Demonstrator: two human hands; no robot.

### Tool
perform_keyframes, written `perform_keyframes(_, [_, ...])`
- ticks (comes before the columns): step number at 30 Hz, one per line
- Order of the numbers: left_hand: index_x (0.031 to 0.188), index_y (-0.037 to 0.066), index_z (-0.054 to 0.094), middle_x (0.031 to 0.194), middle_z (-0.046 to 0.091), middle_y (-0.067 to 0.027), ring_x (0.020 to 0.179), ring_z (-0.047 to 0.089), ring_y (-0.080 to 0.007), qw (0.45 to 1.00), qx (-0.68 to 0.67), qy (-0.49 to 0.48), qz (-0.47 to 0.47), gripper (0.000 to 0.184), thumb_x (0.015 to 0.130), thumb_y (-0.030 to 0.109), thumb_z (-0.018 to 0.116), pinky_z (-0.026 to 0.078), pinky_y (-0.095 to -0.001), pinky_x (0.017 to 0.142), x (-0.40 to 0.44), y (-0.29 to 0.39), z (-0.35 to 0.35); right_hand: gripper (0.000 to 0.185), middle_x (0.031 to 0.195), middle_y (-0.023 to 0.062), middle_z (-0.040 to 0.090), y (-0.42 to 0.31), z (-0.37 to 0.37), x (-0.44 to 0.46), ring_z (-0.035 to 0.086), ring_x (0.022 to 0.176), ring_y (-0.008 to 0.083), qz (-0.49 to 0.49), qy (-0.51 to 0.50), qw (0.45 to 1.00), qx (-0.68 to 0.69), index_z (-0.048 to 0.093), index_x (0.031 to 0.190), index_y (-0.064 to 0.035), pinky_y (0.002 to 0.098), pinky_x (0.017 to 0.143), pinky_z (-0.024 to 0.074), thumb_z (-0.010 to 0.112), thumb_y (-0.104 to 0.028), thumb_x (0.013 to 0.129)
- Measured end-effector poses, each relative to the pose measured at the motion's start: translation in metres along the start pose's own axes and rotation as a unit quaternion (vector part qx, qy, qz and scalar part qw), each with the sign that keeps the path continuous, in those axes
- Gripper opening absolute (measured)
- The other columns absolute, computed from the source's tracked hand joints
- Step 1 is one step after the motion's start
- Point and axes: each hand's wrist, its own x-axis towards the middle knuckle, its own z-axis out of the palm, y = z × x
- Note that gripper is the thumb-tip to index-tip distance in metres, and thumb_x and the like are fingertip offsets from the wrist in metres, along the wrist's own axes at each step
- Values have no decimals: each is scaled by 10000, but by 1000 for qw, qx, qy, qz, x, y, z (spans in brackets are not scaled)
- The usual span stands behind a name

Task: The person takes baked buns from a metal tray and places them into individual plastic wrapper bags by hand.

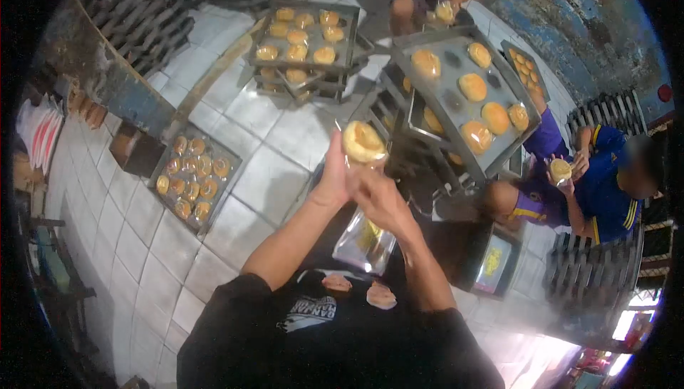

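Observation:
A round golden bun in a clear plastic bag is held up in front of me, its side with a darker hollow facing me. My left hand is closed around the bun's left edge and the bag, thumb pointing up. Just below the bun, my right hand has its fingers bent in at the bag's lower end; the fingertips are partly hidden. On my lap lies a stack of clear plastic bags with yellow print.
Ahead to the right, a tray of buns tops a stack. Stacked trays stand farther back, and a tray of wrapped buns lies on the tiled floor at left. Two people sit nearby, a hand of one holding a bun.

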Motion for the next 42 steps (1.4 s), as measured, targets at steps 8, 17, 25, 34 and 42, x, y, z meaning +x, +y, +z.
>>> perform_keyframes(8, [1340, 85, 578, 1323, 633, -145, 1213, 617, -303, 990, -25, 38, 135, 567, 1089, 557, 391, 516, -487, 1066, -1, 27, -27, 176, 1020, 91, 690, -37, -9, -12, 591, 801, 112, -87, 70, 980, 167, 598, 1002, -1, 268, 702, 501, 749, -50, 926])
perform_keyframes(17, [1327, 69, 590, 1288, 661, -149, 1210, 631, -317, 992, -2, 11, 122, 562, 1101, 531, 363, 520, -520, 1061, 7, 25, -31, 186, 974, 102, 639, -20, -10, -44, 626, 876, 197, -127, -279, 832, 462, 573, 874, -15, 330, 779, 515, 727, -93, 944])
perform_keyframes(25, [1456, 45, 510, 1403, 602, -128, 1296, 573, -240, 978, 199, 30, 52, 560, 1093, 467, 450, 490, -396, 1085, -55, -5, -7, 320, 1055, 150, 690, -19, -10, -44, 682, 1002, 378, -172, 217, 955, -107, 684, 1087, -26, 428, 883, 558, 811, -80, 798])
perform_keyframes(34, [1086, -7, 732, 1008, 716, -44, 957, 649, -120, 773, 551, 33, 313, 252, 1082, 174, 557, 511, -271, 898, -21, 5, -17, 247, 835, 199, 612, 41, -11, 1, 624, 731, 312, 82, 245, 964, 65, 635, 931, 34, 375, 698, 500, 618, -191, 1032])
perform_keyframes(42, [934, 5, 689, 849, 669, -17, 795, 576, -89, 860, 421, 58, 283, 205, 1054, 140, 592, 472, -249, 757, -19, 10, -6, 318, 639, -18, 557, 21, -40, 18, 520, 609, 83, 98, 239, 958, 121, 668, 795, -10, 285, 549, 401, 687, -256, 996])
